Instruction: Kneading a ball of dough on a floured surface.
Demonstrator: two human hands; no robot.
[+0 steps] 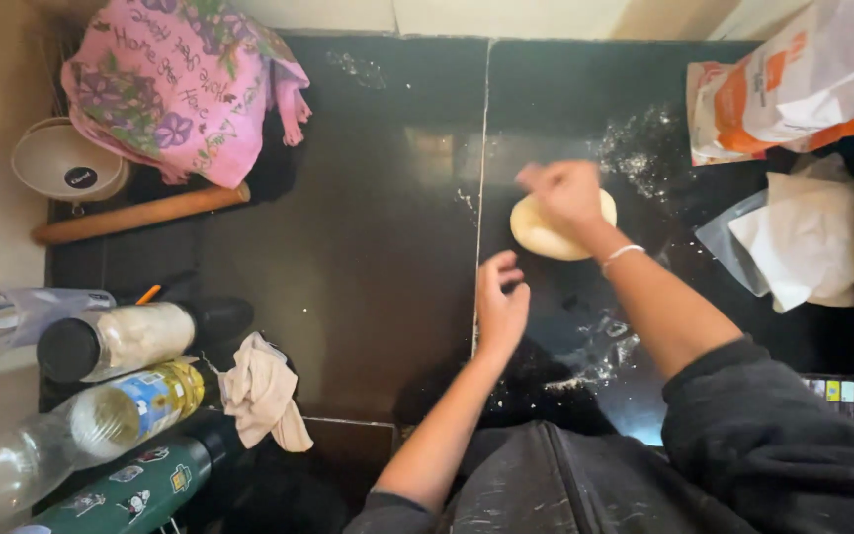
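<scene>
Pale round flattened dough disc (546, 235) lies on the glossy black stone counter (368, 257), at about 1 o'clock from frame centre. Right hand (567, 190) sits directly over the dough's upper half, fingers bunched and blurred; looks pinched on a bit of flour or the dough edge, cannot tell which. Left hand (501, 302) hovers at 7 o'clock of the dough, just beside it, not touching, fingers loosely spread and curled, holding nothing. Scattered white flour dust (640, 148) at 1 o'clock of the dough. Orange-and-white paper flour bag (793, 84) at 2 o'clock, well apart. Wooden rolling pin (140, 215) far off at 9 o'clock, under a pink floral cloth (175, 84).
</scene>
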